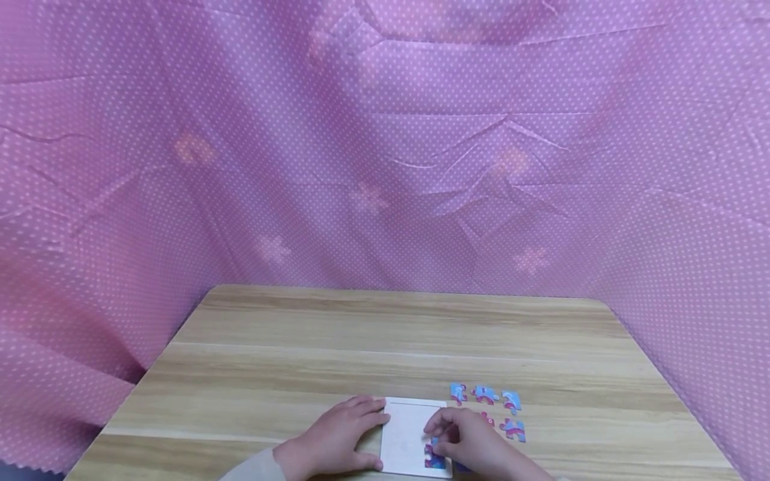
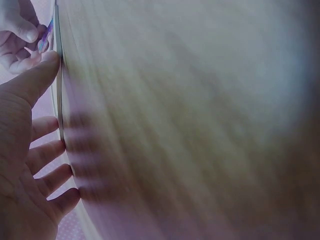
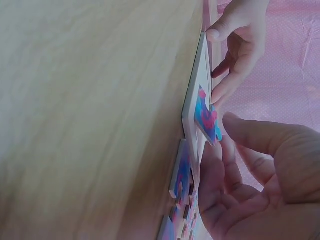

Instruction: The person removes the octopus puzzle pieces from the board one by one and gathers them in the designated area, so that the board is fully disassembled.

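A flat white puzzle tray (image 1: 404, 437) lies near the front of the wooden table. Along its left edge, my left hand (image 1: 339, 437) touches the frame with spread fingertips and thumb. My right hand (image 1: 472, 441) is over the tray's lower right corner, where the thumb and fingers pinch a blue, purple and pink jigsaw piece (image 1: 430, 458). That jigsaw piece (image 3: 206, 119) stands tilted up from the tray in the right wrist view, beside the thumb of the right hand (image 3: 260, 175). The fingers partly cover it in the head view.
Several loose jigsaw pieces (image 1: 484, 394) lie in rows right of the tray, one (image 1: 514, 429) close to the right hand. More are partly hidden under that hand. The wooden table (image 1: 337, 334) extends beyond, and a pink dotted curtain (image 1: 385, 167) hangs around it.
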`<move>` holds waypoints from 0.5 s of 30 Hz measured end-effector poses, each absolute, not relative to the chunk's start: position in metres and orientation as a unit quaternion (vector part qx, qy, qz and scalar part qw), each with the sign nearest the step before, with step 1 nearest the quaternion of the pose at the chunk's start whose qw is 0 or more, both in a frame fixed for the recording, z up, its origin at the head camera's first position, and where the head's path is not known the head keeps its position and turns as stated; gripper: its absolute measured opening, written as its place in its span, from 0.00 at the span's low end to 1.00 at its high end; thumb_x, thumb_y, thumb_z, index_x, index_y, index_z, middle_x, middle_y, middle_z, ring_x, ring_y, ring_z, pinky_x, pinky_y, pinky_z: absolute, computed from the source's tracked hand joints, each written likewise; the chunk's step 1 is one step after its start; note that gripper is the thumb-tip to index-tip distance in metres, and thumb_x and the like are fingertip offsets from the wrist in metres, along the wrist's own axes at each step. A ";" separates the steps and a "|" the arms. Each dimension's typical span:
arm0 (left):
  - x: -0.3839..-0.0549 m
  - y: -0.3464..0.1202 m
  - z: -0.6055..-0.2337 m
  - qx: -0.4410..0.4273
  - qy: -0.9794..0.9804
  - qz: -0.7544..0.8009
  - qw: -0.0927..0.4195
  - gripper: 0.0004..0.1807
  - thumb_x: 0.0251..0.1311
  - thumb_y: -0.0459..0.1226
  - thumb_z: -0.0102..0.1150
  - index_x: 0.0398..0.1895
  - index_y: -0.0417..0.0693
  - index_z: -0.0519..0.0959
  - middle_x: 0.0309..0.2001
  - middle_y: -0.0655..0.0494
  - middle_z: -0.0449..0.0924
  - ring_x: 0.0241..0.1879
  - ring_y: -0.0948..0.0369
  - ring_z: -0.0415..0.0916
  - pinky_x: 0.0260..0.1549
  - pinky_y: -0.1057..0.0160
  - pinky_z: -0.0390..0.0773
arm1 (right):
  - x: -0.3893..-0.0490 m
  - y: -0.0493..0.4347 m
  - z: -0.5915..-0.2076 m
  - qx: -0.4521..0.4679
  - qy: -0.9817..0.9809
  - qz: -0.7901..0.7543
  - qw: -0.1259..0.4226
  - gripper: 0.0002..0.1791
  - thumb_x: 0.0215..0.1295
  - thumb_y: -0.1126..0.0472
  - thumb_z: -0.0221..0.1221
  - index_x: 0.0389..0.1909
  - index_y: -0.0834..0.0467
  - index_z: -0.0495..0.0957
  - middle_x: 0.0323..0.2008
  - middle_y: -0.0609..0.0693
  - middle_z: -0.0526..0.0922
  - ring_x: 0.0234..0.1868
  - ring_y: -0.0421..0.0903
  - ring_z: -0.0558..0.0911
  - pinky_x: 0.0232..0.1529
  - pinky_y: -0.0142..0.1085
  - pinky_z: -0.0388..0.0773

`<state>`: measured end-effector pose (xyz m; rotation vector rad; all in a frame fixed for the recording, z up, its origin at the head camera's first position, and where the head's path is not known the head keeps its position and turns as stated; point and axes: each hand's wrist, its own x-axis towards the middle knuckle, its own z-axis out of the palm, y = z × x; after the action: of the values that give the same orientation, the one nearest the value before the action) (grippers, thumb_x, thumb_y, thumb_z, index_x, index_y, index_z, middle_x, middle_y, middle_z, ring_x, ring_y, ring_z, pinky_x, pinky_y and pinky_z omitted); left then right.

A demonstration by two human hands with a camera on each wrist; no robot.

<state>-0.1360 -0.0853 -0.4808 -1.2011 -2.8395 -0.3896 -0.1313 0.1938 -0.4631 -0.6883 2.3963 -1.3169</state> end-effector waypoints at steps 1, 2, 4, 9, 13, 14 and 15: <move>-0.136 -0.086 -0.481 -0.387 -0.914 -0.125 0.017 0.38 0.52 0.65 0.56 0.61 0.53 0.74 0.64 0.52 0.68 0.62 0.52 0.65 0.58 0.51 0.66 | -0.131 0.194 -0.463 -0.241 0.836 -0.465 0.163 0.10 0.55 0.67 0.65 0.38 0.55 0.80 0.34 0.44 0.79 0.32 0.37 0.76 0.36 0.28 0.75; -0.136 -0.086 -0.482 -0.387 -0.913 -0.125 0.017 0.38 0.52 0.66 0.56 0.61 0.53 0.74 0.64 0.52 0.68 0.62 0.52 0.65 0.58 0.51 0.66 | -0.131 0.194 -0.462 -0.241 0.835 -0.466 0.165 0.10 0.55 0.68 0.65 0.38 0.55 0.80 0.33 0.44 0.79 0.32 0.37 0.76 0.36 0.28 0.75; -0.135 -0.086 -0.482 -0.389 -0.913 -0.124 0.017 0.38 0.52 0.66 0.56 0.61 0.53 0.74 0.64 0.52 0.68 0.62 0.51 0.65 0.58 0.51 0.66 | -0.130 0.194 -0.462 -0.242 0.833 -0.469 0.167 0.10 0.54 0.69 0.65 0.37 0.56 0.80 0.33 0.45 0.78 0.31 0.37 0.75 0.35 0.28 0.75; -0.135 -0.086 -0.482 -0.387 -0.914 -0.124 0.005 0.39 0.53 0.66 0.55 0.61 0.53 0.74 0.64 0.52 0.68 0.63 0.52 0.64 0.58 0.51 0.66 | -0.127 0.195 -0.461 -0.238 0.835 -0.465 0.174 0.11 0.53 0.72 0.64 0.35 0.55 0.81 0.28 0.43 0.77 0.27 0.36 0.74 0.30 0.28 0.74; -0.134 -0.086 -0.481 -0.385 -0.914 -0.125 -0.003 0.39 0.53 0.66 0.55 0.62 0.53 0.74 0.65 0.53 0.68 0.63 0.52 0.64 0.58 0.50 0.66 | -0.125 0.194 -0.460 -0.245 0.840 -0.455 0.167 0.11 0.53 0.72 0.64 0.35 0.54 0.81 0.26 0.41 0.77 0.26 0.35 0.72 0.28 0.28 0.72; -0.134 -0.087 -0.480 -0.385 -0.914 -0.126 -0.002 0.39 0.53 0.66 0.55 0.62 0.53 0.74 0.64 0.53 0.68 0.63 0.52 0.64 0.58 0.50 0.66 | -0.125 0.195 -0.460 -0.247 0.840 -0.454 0.165 0.12 0.53 0.72 0.64 0.35 0.53 0.81 0.26 0.40 0.77 0.26 0.35 0.73 0.28 0.28 0.72; -0.133 -0.087 -0.480 -0.386 -0.914 -0.126 0.000 0.38 0.53 0.66 0.56 0.62 0.53 0.74 0.64 0.52 0.68 0.63 0.52 0.64 0.58 0.50 0.66 | -0.125 0.195 -0.461 -0.249 0.840 -0.453 0.164 0.12 0.53 0.72 0.64 0.35 0.53 0.81 0.26 0.40 0.77 0.26 0.35 0.73 0.29 0.28 0.72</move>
<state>-0.1329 -0.0868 -0.4804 -1.2141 -2.8712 -0.3971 -0.1254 0.1949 -0.4606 -0.7113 2.3947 -1.2921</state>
